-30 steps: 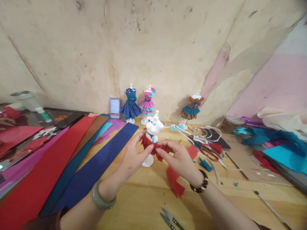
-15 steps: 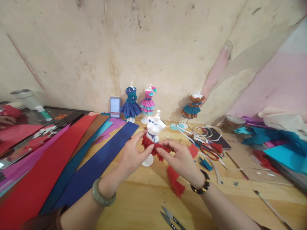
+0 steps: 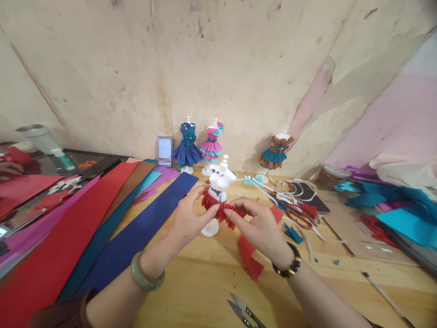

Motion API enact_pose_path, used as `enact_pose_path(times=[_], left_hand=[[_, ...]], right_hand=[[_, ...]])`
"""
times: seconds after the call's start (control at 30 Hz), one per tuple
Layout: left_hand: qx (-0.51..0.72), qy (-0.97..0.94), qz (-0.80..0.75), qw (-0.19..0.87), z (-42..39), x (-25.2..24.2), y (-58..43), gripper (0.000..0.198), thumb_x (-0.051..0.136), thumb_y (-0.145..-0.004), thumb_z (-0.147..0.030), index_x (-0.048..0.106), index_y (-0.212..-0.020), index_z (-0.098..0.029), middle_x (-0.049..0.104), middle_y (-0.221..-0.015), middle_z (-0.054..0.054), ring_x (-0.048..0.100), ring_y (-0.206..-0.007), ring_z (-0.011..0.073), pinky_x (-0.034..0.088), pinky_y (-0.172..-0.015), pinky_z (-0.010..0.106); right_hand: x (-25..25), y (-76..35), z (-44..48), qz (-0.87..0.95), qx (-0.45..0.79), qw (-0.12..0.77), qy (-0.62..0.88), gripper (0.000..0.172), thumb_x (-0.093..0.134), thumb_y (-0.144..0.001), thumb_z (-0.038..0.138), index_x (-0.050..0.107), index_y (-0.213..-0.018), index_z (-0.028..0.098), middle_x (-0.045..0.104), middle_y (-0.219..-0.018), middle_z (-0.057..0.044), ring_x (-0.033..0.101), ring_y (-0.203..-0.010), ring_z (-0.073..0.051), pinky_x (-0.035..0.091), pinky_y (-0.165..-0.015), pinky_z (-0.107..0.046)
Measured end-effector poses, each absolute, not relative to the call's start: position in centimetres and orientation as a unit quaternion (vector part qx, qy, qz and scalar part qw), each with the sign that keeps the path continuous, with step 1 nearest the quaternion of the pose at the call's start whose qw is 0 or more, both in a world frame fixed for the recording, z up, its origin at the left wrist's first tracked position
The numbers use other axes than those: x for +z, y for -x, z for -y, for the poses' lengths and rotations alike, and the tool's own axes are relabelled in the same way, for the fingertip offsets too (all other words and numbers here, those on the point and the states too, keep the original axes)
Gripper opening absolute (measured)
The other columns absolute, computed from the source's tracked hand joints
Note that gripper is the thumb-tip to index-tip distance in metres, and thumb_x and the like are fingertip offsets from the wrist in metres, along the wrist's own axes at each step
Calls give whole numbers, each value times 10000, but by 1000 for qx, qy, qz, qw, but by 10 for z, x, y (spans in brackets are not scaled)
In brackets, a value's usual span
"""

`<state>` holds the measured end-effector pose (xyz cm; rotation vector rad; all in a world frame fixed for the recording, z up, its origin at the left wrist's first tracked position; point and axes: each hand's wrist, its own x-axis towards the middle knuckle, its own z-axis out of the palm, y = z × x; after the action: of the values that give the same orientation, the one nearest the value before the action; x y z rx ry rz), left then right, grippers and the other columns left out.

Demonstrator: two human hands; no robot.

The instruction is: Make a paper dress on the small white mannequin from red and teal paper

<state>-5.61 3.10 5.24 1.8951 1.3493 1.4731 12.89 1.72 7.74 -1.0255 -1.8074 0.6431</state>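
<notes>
A small white dress-form mannequin [image 3: 221, 178] stands on a round white base [image 3: 209, 227] between my hands, with dark blue trim at its chest and waist. Around its hips runs a ruffled red crepe-paper skirt [image 3: 225, 213]. My left hand [image 3: 194, 214] is closed at the left side, its thumb pressing the skirt's front near the top edge. With thumb and fingers my right hand [image 3: 252, 223] pinches the skirt's right part, where the ruffle stands out from the form. Below the right hand lies a loose red paper strip [image 3: 251, 257].
Thread snips [image 3: 244, 312] lie at the front edge. Coloured paper strips [image 3: 146, 228] cover the left. Mannequins in paper dresses [image 3: 187, 148] and a phone [image 3: 165, 151] stand by the wall. Orange-handled scissors [image 3: 300, 216] and white ribbons lie right. A co-worker's hand [image 3: 10, 169] shows far left.
My right thumb and fingers have shifted slightly right along the red skirt, and its gathered front shows more between my thumbs. The left hand stays nearly in place.
</notes>
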Motion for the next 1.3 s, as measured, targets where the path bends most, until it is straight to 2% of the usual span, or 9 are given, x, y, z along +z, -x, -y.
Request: enact_pose_path(times=[0.2, 0.57, 0.8, 1.07, 1.3], left_hand=[[528, -676, -471, 206, -32, 52, 56, 448, 701, -799, -342, 613, -1224, -233, 681, -1234, 70, 642, -1156, 256, 516, -1003, 396], [525, -695, -444, 210, -29, 53, 58, 466, 689, -819, -417, 608, -1221, -196, 672, -1247, 106, 618, -1185, 274, 484, -1032, 423], [532, -692, -447, 197, -29, 54, 55, 410, 705, -803, -359, 618, -1174, -208, 681, -1216, 90, 632, -1152, 264, 498, -1013, 415], [540, -671, -459, 218, -30, 56, 54, 437, 715, -772, -348, 611, -1165, -186, 691, -1189, 109, 637, -1145, 275, 495, -1011, 431], [544, -675, -450, 217, -31, 56, 56, 409, 714, -769, -341, 620, -1137, -190, 696, -1167, 98, 648, -1112, 266, 514, -973, 406]], right_hand=[[79, -130, -18, 729, 275, 464, 421, 134, 635, -872, 297, 678, -800, 192, 701, -704, -25, 627, -587, -141, 522, -585, -260], [77, -129, -19, 749, 248, 455, 413, 93, 630, -874, 250, 687, -820, 200, 709, -755, -24, 633, -650, -141, 516, -622, -257], [76, -131, -19, 758, 242, 448, 408, 85, 642, -881, 266, 695, -845, 211, 711, -775, -26, 635, -685, -152, 517, -658, -280], [79, -133, -19, 727, 331, 449, 400, 139, 632, -894, 320, 689, -866, 196, 710, -766, -30, 648, -637, -145, 524, -611, -275], [82, -136, -19, 730, 330, 444, 401, 164, 636, -885, 341, 683, -835, 192, 717, -775, -43, 650, -639, -150, 528, -590, -273]])
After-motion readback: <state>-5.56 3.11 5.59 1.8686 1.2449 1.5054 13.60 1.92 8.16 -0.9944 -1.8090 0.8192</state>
